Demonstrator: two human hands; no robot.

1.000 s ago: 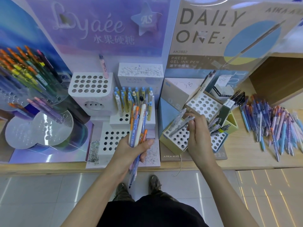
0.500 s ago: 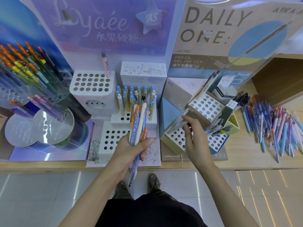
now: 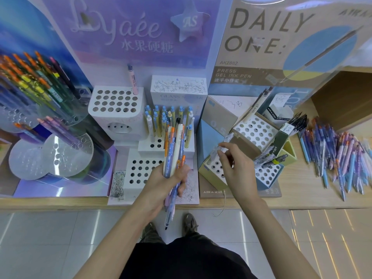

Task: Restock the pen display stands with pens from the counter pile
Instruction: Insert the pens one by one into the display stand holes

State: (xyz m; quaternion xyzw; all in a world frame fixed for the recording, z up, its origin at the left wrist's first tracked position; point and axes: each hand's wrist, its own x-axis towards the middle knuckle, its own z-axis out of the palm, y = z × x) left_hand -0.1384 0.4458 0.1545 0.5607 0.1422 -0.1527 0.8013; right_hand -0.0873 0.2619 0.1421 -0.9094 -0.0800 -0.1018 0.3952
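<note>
My left hand (image 3: 167, 178) grips a bundle of pens (image 3: 174, 141), orange, blue and white, upright in front of the white stepped stand (image 3: 141, 170). My right hand (image 3: 236, 168) pinches a pale patterned pen (image 3: 220, 150), its lower end at a hole of the yellow-edged stand (image 3: 213, 176). A pile of blue, purple and pink pens (image 3: 338, 156) lies on the wooden counter at the right. Behind the bundle, blue-capped pens (image 3: 167, 117) stand in the white stand's upper step.
A white cube holder (image 3: 114, 103) has one pink pen. A clear round rack (image 3: 36, 87) of coloured pens stands at the left. A tilted perforated box (image 3: 255, 129) and a dark refill box (image 3: 289, 127) sit right of my hand. The counter edge (image 3: 60, 202) runs below.
My right hand has tilted the pale pen from slanted to nearly upright and lowered its end onto the yellow-edged stand. The left hand's bundle has stayed put.
</note>
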